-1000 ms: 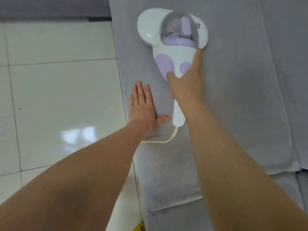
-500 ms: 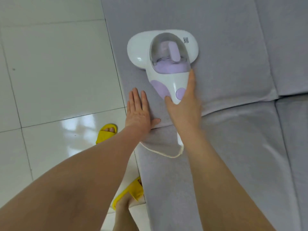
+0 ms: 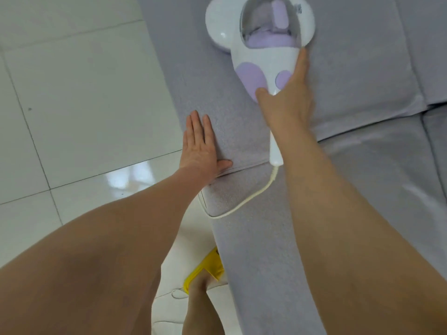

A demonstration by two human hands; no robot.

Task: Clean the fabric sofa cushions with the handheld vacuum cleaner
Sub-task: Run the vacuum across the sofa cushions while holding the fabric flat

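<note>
Now we are holding the handheld vacuum cleaner (image 3: 260, 37) with our right hand (image 3: 286, 102), the thumb and fingers wrapping around its white handle, one finger lying straight along its right side. Its wide head is lying flat on the grey seat cushion (image 3: 350, 68), near the top edge of the view. Our left hand (image 3: 200, 151) is pressing flat on the same cushion near its front edge, fingers straight and together, thumb spread to the side, a little apart from the vacuum handle. A white cord (image 3: 244, 204) is running from the end of the handle over the lower cushion (image 3: 362, 189) and down its front edge. Below, one foot is wearing a yellow slipper (image 3: 208, 269) on the white tiled floor (image 3: 84, 93).
</note>
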